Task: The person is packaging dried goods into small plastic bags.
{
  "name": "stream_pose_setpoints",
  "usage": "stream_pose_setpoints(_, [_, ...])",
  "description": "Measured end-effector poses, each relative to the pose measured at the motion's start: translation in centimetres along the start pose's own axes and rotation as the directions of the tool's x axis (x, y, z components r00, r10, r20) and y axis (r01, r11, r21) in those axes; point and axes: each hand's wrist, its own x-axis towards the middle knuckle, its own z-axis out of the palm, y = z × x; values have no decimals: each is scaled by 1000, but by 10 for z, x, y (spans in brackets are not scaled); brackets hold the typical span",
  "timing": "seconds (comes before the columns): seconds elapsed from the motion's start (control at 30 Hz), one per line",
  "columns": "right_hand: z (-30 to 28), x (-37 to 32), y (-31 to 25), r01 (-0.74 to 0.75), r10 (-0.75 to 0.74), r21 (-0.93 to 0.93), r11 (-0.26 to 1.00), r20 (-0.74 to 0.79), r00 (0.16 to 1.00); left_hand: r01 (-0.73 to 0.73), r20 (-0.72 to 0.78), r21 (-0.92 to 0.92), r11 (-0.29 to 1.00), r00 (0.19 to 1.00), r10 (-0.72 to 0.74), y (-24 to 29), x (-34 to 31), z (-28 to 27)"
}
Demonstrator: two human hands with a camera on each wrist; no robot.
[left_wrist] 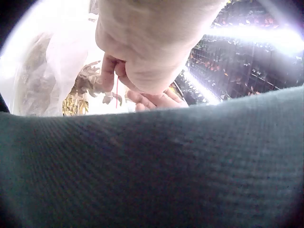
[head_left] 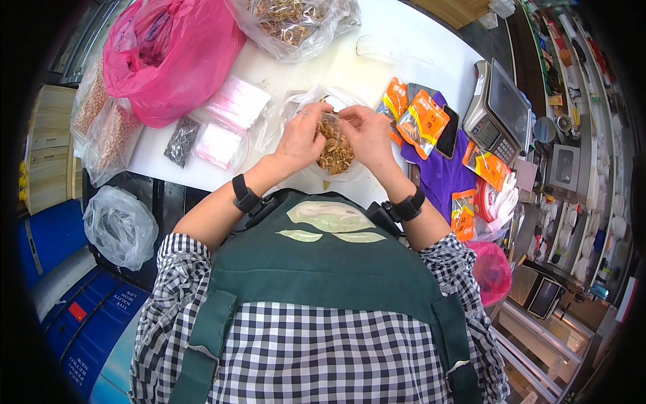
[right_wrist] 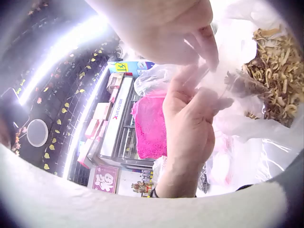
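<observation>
Two hands at work over a white bench (head_left: 377,64), close in front of the person's apron. Left hand (head_left: 299,135) and right hand (head_left: 367,131) are brought together, fingertips nearly touching, both pinching the top edge of a small clear bag (head_left: 334,151) filled with dried brown pieces. The bag hangs between the hands just above the bench's near edge, over a crumpled open plastic bag (head_left: 286,111).

Right wrist view: the left hand (right_wrist: 190,114) and the right hand's fingers (right_wrist: 205,40) are clamped on thin film at the bag's mouth, contents bunched below. Left wrist view: a thin pink strip (left_wrist: 117,92) shows at the fingertips; it may be the bag's seal line, too blurred to be sure.

Round about: big pink bag (head_left: 168,54) far left; a stack of small empty sachets (head_left: 235,101) and a dark-filled sachet (head_left: 180,140) left of the hands; orange packets (head_left: 420,121), phone (head_left: 447,131) and scale (head_left: 498,108) to the right; another bag of dried goods (head_left: 293,20) at the far edge.

Judgement: the step in hand looks like working the mouth of the filled bag, most likely lining up its two lips. A next move calls for keeping the mouth upright, pieces clear of the lips, and even pressure along the edge.
</observation>
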Motion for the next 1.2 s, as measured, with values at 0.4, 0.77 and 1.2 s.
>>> stream_pose_setpoints(0.4, [3, 9, 4, -28, 88, -324, 946, 173, 981, -27, -19, 100, 995, 999, 29, 14, 2, -17])
stream_pose_setpoints(0.77, [-10, 13, -9, -305, 295, -32, 952, 371, 881, -147, -48, 223, 964, 986, 161, 12, 7, -27])
stream_pose_setpoints(1.2, [-8, 11, 41, -11, 82, -240, 971, 287, 954, -57, -31, 19, 998, 998, 58, -3, 12, -40])
